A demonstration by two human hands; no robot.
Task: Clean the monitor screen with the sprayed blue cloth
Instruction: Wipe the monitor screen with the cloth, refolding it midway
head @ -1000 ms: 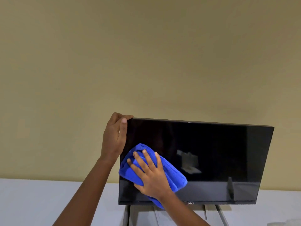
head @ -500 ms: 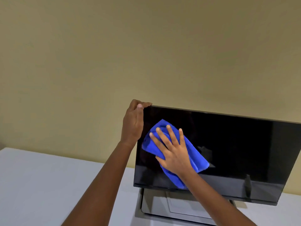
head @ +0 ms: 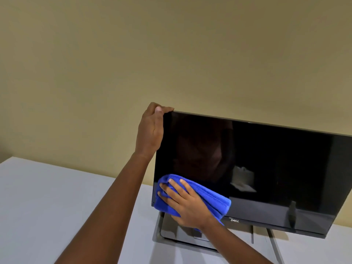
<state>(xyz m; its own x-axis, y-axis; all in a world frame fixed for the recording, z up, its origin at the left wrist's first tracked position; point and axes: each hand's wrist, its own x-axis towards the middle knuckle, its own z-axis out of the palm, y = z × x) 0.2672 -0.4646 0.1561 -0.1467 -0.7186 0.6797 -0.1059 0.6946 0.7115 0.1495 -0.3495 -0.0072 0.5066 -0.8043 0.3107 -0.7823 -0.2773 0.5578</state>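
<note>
Blue cloth point(head: 215, 201) under right hand point(head: 188, 206), now lower on monitor screen point(head: 276, 159)

The dark glass of the monitor point(head: 266, 168) lies open to a sweep from 12 to 3 o'clock of the blue cloth point(head: 215, 201). At the panel's 10 o'clock corner the left grip point(head: 151, 130) wraps the edge and blocks it. Its forearm point(head: 114, 206) slants over the worktop point(head: 47, 206) toward 7 o'clock. The right grip point(head: 187, 204) and cloth cover the 8 o'clock corner. The stand point(head: 179, 235) fills the gap under the lower edge. Open worktop spreads at 9 o'clock, and the wall point(head: 171, 54) rises behind.
</note>
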